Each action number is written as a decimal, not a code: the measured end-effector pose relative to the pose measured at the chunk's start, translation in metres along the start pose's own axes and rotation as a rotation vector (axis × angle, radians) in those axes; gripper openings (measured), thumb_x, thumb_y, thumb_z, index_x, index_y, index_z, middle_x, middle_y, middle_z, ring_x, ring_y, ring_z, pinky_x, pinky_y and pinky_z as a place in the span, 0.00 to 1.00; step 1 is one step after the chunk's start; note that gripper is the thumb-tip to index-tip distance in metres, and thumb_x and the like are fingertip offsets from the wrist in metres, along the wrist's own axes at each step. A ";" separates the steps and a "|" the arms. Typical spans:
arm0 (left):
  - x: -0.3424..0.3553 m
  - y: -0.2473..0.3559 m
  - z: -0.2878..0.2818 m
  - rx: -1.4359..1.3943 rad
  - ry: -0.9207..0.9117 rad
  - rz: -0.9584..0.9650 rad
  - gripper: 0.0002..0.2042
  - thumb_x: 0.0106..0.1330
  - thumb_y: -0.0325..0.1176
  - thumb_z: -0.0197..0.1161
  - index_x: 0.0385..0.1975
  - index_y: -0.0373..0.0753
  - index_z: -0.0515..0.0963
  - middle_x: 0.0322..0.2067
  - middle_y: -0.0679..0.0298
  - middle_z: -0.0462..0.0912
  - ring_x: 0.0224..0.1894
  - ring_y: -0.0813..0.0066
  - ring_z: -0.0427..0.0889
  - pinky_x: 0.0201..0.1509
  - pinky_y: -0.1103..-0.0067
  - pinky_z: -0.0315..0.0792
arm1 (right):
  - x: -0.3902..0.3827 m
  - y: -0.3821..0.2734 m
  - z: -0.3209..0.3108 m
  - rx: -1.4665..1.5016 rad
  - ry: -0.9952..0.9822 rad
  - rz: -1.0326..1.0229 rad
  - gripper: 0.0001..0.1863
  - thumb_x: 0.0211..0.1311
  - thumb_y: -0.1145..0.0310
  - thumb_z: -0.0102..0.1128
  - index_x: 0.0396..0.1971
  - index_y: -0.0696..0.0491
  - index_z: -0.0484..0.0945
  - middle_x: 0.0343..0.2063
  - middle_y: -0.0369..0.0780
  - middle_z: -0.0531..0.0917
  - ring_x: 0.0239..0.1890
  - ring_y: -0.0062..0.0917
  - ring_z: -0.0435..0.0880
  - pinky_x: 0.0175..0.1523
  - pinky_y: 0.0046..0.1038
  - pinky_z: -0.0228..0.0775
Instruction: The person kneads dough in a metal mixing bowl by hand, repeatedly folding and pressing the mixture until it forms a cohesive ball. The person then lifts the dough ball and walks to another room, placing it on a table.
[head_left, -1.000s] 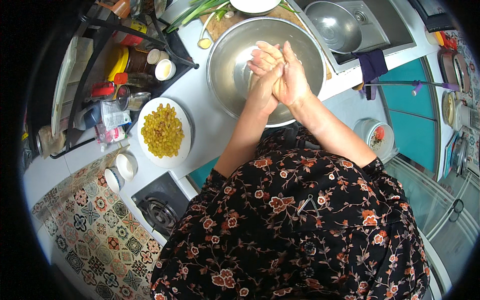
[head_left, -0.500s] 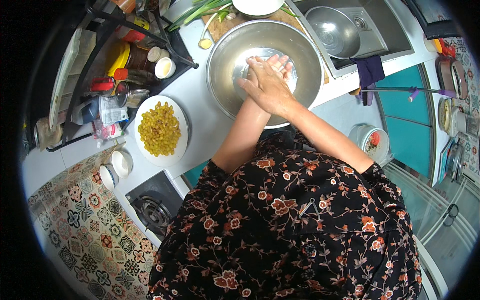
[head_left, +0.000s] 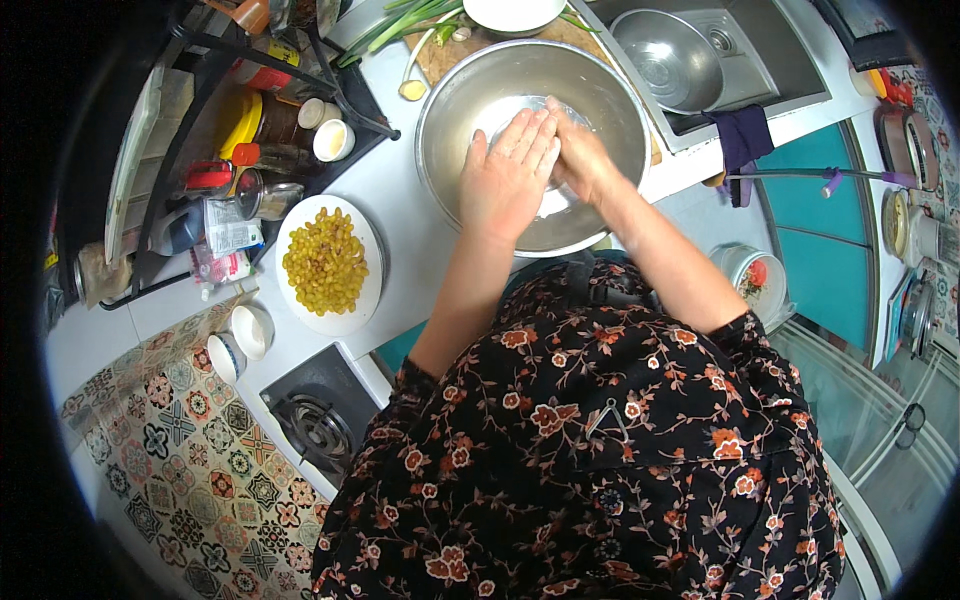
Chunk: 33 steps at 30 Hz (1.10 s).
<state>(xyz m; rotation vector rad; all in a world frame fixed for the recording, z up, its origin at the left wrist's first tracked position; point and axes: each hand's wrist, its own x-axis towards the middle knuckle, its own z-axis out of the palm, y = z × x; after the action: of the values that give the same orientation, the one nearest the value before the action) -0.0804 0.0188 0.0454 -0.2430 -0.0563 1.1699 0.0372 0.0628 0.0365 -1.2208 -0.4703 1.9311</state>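
Both my hands are over a large steel bowl (head_left: 445,150) on the counter, pressed against each other. My left hand (head_left: 508,178) has its back up, with its fingers stretched out and the thumb apart. My right hand (head_left: 583,155) is tilted on edge, touching the left fingers along its palm side. Its fingers look straight but are partly hidden, and nothing shows in either hand. Pale, shiny matter lies in the bottom of the bowl; I cannot tell what it is.
A white plate (head_left: 372,262) of small yellow oval fruit (head_left: 325,262) stands left of the bowl. Behind it are a cutting board (head_left: 430,65), spring onions (head_left: 400,25) and a white bowl (head_left: 515,12). A sink holding a steel basin (head_left: 668,60) is at right; a gas burner (head_left: 318,425) sits lower left.
My right hand has slid off the back of my left hand toward the right. The left hand has come out from underneath and moved left, its back now in view.
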 end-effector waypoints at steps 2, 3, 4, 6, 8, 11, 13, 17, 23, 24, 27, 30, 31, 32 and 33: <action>0.012 -0.001 -0.013 0.005 0.010 0.060 0.35 0.67 0.54 0.40 0.63 0.30 0.48 0.64 0.50 0.50 0.66 0.60 0.51 0.69 0.67 0.45 | -0.024 0.002 0.018 0.355 -0.049 -0.027 0.19 0.69 0.59 0.40 0.48 0.59 0.67 0.48 0.43 0.73 0.48 0.24 0.73 0.52 0.26 0.68; 0.017 -0.012 -0.008 0.111 0.073 0.141 0.36 0.66 0.55 0.40 0.63 0.30 0.47 0.64 0.50 0.50 0.66 0.60 0.50 0.69 0.66 0.44 | -0.025 0.004 0.016 0.393 -0.028 -0.097 0.19 0.69 0.60 0.41 0.49 0.59 0.66 0.49 0.43 0.72 0.49 0.24 0.72 0.52 0.26 0.67; 0.021 -0.019 -0.003 0.220 0.137 0.221 0.37 0.65 0.56 0.41 0.63 0.31 0.47 0.64 0.50 0.50 0.66 0.59 0.49 0.69 0.66 0.44 | -0.023 0.008 0.014 0.433 -0.008 -0.166 0.18 0.69 0.61 0.41 0.50 0.58 0.65 0.50 0.43 0.71 0.50 0.24 0.71 0.53 0.25 0.66; 0.023 -0.021 -0.001 0.353 0.075 0.238 0.39 0.63 0.58 0.42 0.64 0.33 0.44 0.65 0.49 0.46 0.67 0.55 0.44 0.69 0.65 0.40 | -0.019 0.020 0.007 0.287 -0.063 -0.170 0.21 0.68 0.62 0.42 0.55 0.59 0.60 0.53 0.44 0.68 0.54 0.24 0.68 0.56 0.25 0.63; 0.028 -0.017 -0.004 0.396 0.030 0.278 0.39 0.63 0.59 0.42 0.65 0.34 0.44 0.65 0.48 0.44 0.68 0.54 0.42 0.69 0.64 0.38 | -0.025 0.028 0.012 0.219 0.000 -0.198 0.23 0.69 0.62 0.41 0.59 0.58 0.57 0.53 0.43 0.68 0.55 0.26 0.68 0.58 0.27 0.63; 0.032 -0.020 0.005 0.502 0.019 0.346 0.39 0.63 0.61 0.40 0.65 0.34 0.44 0.65 0.48 0.42 0.68 0.55 0.41 0.69 0.64 0.36 | -0.027 0.028 0.013 0.131 0.043 -0.212 0.22 0.69 0.61 0.40 0.56 0.60 0.60 0.52 0.44 0.70 0.53 0.25 0.70 0.57 0.26 0.62; 0.031 -0.026 0.009 0.708 0.056 0.407 0.39 0.63 0.62 0.37 0.64 0.34 0.45 0.65 0.48 0.43 0.68 0.57 0.41 0.69 0.65 0.36 | -0.026 0.029 0.015 0.059 0.065 -0.222 0.21 0.70 0.60 0.38 0.51 0.61 0.67 0.47 0.44 0.75 0.48 0.25 0.73 0.54 0.25 0.64; 0.026 -0.041 0.012 0.987 0.072 0.474 0.40 0.64 0.63 0.34 0.64 0.32 0.47 0.65 0.48 0.45 0.68 0.58 0.42 0.69 0.67 0.35 | -0.036 0.007 0.021 -0.098 0.170 -0.033 0.21 0.69 0.61 0.39 0.51 0.62 0.68 0.46 0.46 0.75 0.45 0.27 0.74 0.48 0.27 0.67; 0.021 -0.050 0.011 0.980 0.052 0.383 0.40 0.65 0.62 0.32 0.63 0.30 0.48 0.64 0.46 0.47 0.68 0.58 0.42 0.69 0.68 0.35 | -0.021 0.005 0.013 0.046 0.143 0.080 0.21 0.67 0.63 0.41 0.53 0.60 0.66 0.46 0.45 0.75 0.45 0.27 0.75 0.47 0.25 0.68; 0.020 -0.050 0.011 0.974 0.067 0.382 0.39 0.65 0.62 0.32 0.63 0.31 0.48 0.64 0.46 0.46 0.68 0.58 0.42 0.69 0.68 0.35 | -0.019 0.004 0.011 0.080 0.151 0.104 0.20 0.67 0.63 0.41 0.54 0.60 0.66 0.46 0.45 0.75 0.45 0.27 0.75 0.47 0.25 0.68; 0.019 -0.045 0.014 0.901 0.105 0.405 0.39 0.65 0.62 0.32 0.64 0.33 0.48 0.65 0.48 0.45 0.68 0.58 0.43 0.69 0.67 0.35 | -0.017 0.009 0.015 0.145 0.193 0.109 0.21 0.68 0.61 0.40 0.54 0.59 0.67 0.44 0.45 0.76 0.44 0.26 0.75 0.44 0.25 0.69; 0.028 -0.036 0.019 0.846 0.116 0.470 0.38 0.64 0.62 0.33 0.64 0.35 0.47 0.65 0.49 0.44 0.68 0.57 0.43 0.69 0.66 0.36 | -0.001 0.032 0.003 0.057 0.056 -0.103 0.18 0.68 0.62 0.41 0.49 0.59 0.70 0.41 0.44 0.77 0.42 0.23 0.75 0.42 0.25 0.69; 0.030 -0.031 0.017 0.902 0.121 0.498 0.38 0.64 0.62 0.33 0.64 0.36 0.47 0.66 0.50 0.43 0.68 0.57 0.43 0.69 0.65 0.36 | -0.003 0.031 0.011 0.074 0.065 -0.165 0.17 0.67 0.62 0.43 0.46 0.59 0.71 0.39 0.43 0.77 0.39 0.23 0.75 0.40 0.24 0.69; 0.033 -0.028 0.017 0.955 0.123 0.525 0.38 0.64 0.62 0.33 0.64 0.36 0.47 0.66 0.50 0.43 0.68 0.57 0.42 0.69 0.65 0.36 | -0.011 0.030 0.020 0.089 0.076 -0.231 0.16 0.66 0.63 0.45 0.44 0.59 0.72 0.38 0.41 0.78 0.36 0.22 0.75 0.39 0.24 0.69; 0.033 -0.028 0.015 1.072 0.103 0.525 0.38 0.64 0.63 0.34 0.64 0.36 0.47 0.66 0.51 0.43 0.68 0.57 0.42 0.69 0.65 0.36 | -0.013 0.027 0.025 0.106 0.087 -0.296 0.14 0.65 0.63 0.47 0.41 0.59 0.73 0.36 0.40 0.78 0.33 0.21 0.75 0.37 0.23 0.69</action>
<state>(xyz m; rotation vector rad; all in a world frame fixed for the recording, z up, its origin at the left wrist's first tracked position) -0.0446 0.0412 0.0635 0.6689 0.7507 1.5426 0.0065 0.0380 0.0383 -1.0952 -0.4691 1.6251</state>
